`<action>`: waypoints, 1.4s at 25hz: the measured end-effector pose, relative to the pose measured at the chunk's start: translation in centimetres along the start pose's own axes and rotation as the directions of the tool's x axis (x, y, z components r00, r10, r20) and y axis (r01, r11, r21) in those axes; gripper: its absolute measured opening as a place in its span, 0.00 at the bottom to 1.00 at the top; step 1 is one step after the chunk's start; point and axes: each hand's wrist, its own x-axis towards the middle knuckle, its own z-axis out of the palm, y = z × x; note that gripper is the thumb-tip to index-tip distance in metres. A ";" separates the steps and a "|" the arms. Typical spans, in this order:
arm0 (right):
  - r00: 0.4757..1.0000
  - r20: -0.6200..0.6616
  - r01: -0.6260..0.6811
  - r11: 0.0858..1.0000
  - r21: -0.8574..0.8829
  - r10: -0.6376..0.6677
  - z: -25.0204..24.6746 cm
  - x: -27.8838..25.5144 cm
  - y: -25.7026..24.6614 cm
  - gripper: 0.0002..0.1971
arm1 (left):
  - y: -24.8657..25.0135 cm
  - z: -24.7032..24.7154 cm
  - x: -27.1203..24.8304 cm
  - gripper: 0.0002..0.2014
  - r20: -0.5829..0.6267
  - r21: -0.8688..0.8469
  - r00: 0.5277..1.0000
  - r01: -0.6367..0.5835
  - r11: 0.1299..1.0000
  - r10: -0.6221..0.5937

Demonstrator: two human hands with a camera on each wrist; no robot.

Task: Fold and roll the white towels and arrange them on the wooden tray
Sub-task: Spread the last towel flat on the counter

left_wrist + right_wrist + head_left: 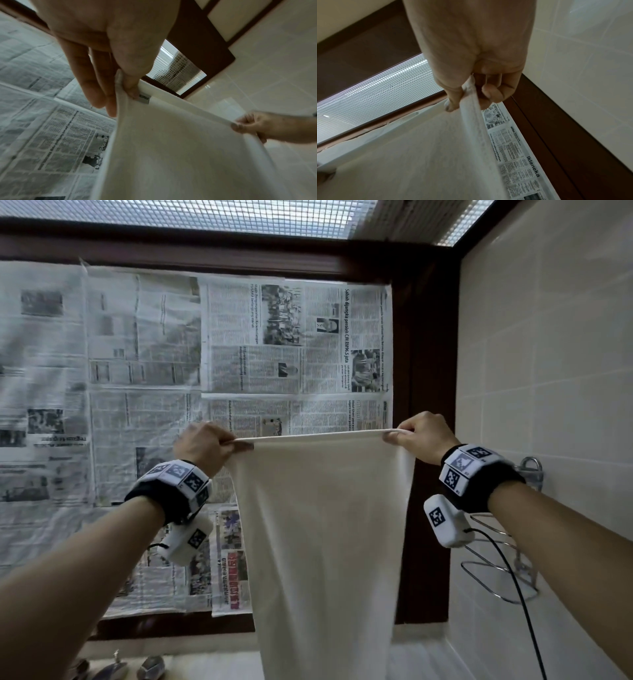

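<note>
Newspapered window (pixel 205 371) behind; towel (pixel 318 525) corners pinched (both hands).

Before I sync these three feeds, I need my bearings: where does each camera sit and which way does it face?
Head: on the head, facing the newspaper-covered window; both forearms, left hand and right hand pinch the white towel.
Left wrist: along the left hand, looking up and across; fingers, towel, right hand.
Right wrist: along the right hand, looking up; fingers, towel.
All share towel and newspaper.
</note>
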 end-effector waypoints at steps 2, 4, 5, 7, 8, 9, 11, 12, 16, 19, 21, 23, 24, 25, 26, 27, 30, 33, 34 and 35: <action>1.000 -0.009 0.012 1.000 0.002 -0.012 0.0 -0.1 0.3 0.17 | 0.0 0.4 0.2 0.07 0.020 -0.024 1.000 0.004 1.000 -0.004; 1.000 -0.019 0.022 1.000 0.007 -0.022 -0.1 0.1 0.6 0.15 | 0.2 0.5 0.5 0.08 0.003 -0.070 1.000 0.013 0.997 -0.013; 1.000 -0.010 0.027 1.000 -0.001 -0.027 -0.2 0.2 0.8 0.12 | 0.3 0.3 0.4 0.07 -0.027 -0.075 1.000 0.009 0.997 -0.011; 0.999 0.003 0.034 0.999 0.000 -0.034 -0.7 0.2 1.2 0.07 | 0.6 0.1 0.1 0.06 -0.088 -0.072 0.996 -0.008 0.997 0.001; 0.998 -0.029 0.051 0.999 0.016 -0.050 -1.0 0.1 1.4 0.06 | 0.6 0.0 0.1 0.07 -0.128 -0.079 0.992 -0.016 0.997 0.006; 0.993 -0.091 0.073 0.997 0.039 -0.070 -1.3 -0.1 1.5 0.06 | 0.6 0.1 0.0 0.08 -0.168 -0.096 0.986 -0.021 0.995 0.004; 0.981 -0.178 0.087 0.994 0.065 -0.075 -1.7 -0.7 1.3 0.07 | 0.9 0.0 0.1 0.09 -0.164 -0.142 0.986 0.006 0.990 -0.030; 0.988 -0.148 0.063 0.996 0.067 -0.053 -1.9 -1.1 1.1 0.09 | 1.1 0.0 0.1 0.10 -0.125 -0.182 0.990 0.036 0.983 -0.059; 0.995 -0.065 -0.049 0.946 0.320 0.074 -2.8 -3.0 -0.3 0.13 | 3.3 -1.6 -1.0 0.12 -0.101 -0.544 0.971 0.130 0.829 -0.218; 0.988 -0.005 -0.102 0.681 0.726 0.153 -5.1 -4.2 -2.5 0.12 | 5.6 -4.5 -1.5 0.13 -0.068 -0.741 0.973 0.100 0.664 -0.222; 0.985 0.004 -0.099 0.544 0.833 0.173 -6.8 -4.3 -3.8 0.07 | 6.8 -6.3 -1.0 0.09 -0.034 -0.824 0.971 0.107 0.556 -0.236; 0.984 0.014 -0.099 0.483 0.870 0.177 -7.6 -4.0 -4.3 0.05 | 7.7 -7.2 -0.5 0.05 0.013 -0.867 0.970 0.132 0.481 -0.242; 0.984 0.028 -0.109 0.468 0.877 0.176 -7.5 -3.7 -4.2 0.04 | 7.8 -7.1 -0.4 0.04 0.035 -0.873 0.971 0.144 0.466 -0.235; 0.982 0.049 -0.131 0.465 0.876 0.183 -7.0 -3.4 -4.1 0.04 | 7.9 -6.8 -0.4 0.05 0.053 -0.875 0.972 0.155 0.458 -0.229; 0.976 0.079 -0.168 0.476 0.863 0.201 -6.1 -3.3 -3.7 0.05 | 7.5 -6.0 -0.4 0.07 0.073 -0.867 0.968 0.180 0.464 -0.239; 0.970 0.110 -0.206 0.497 0.843 0.217 -4.9 -3.3 -3.2 0.06 | 6.7 -4.8 -0.5 0.09 0.091 -0.851 0.961 0.211 0.481 -0.262; 0.943 0.216 -0.328 0.598 0.731 0.253 0.8 -4.3 -0.2 0.10 | 3.0 0.9 -2.1 0.18 0.117 -0.731 0.932 0.314 0.606 -0.342; 0.880 0.345 -0.471 0.684 0.557 0.326 9.2 -7.2 4.3 0.05 | -1.6 8.7 -6.9 0.14 0.211 -0.678 0.876 0.450 0.581 -0.433; 0.840 0.410 -0.534 0.682 0.500 0.356 12.3 -9.0 5.9 0.04 | -3.4 11.5 -9.0 0.13 0.256 -0.666 0.849 0.501 0.552 -0.461; 0.803 0.458 -0.582 0.667 0.465 0.382 14.8 -10.3 7.2 0.06 | -5.0 13.9 -10.6 0.12 0.292 -0.644 0.817 0.552 0.530 -0.497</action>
